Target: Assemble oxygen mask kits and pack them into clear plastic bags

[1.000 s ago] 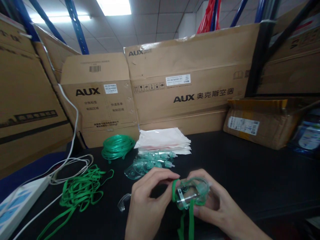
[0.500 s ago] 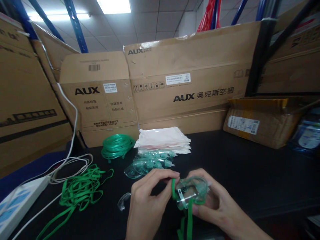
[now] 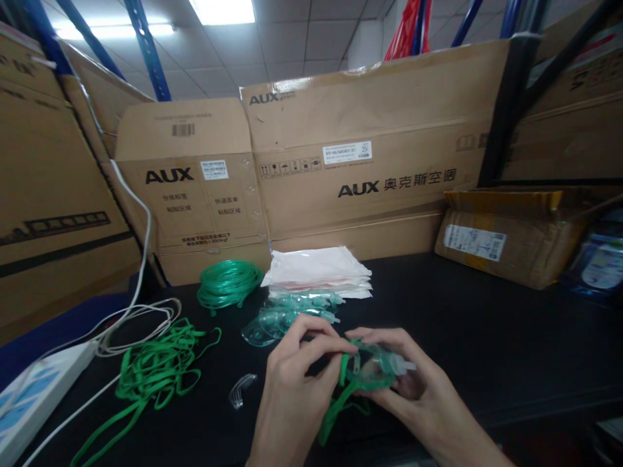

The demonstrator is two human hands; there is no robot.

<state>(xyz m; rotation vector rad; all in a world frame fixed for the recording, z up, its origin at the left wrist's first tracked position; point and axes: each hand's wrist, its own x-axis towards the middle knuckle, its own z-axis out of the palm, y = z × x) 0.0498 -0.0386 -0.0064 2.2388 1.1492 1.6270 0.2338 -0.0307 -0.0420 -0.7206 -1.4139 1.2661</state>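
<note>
Whereas a second ago the mask (image 3: 377, 371) faced upward with its green strap (image 3: 335, 405) hanging straight, it now sits tilted above the desk (image 3: 487, 324), gripped by the right hand (image 3: 423, 402), while the left hand (image 3: 294, 389) pinches the leftward-trailing strap.

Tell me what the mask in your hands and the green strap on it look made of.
The mask looks like clear, green-tinted plastic, glossy: it is see-through and glints. The green strap looks like flat elastic band, matte, perhaps rubber: it hangs limp and curls below the left hand, which pinches it; the right hand holds the mask.
</note>
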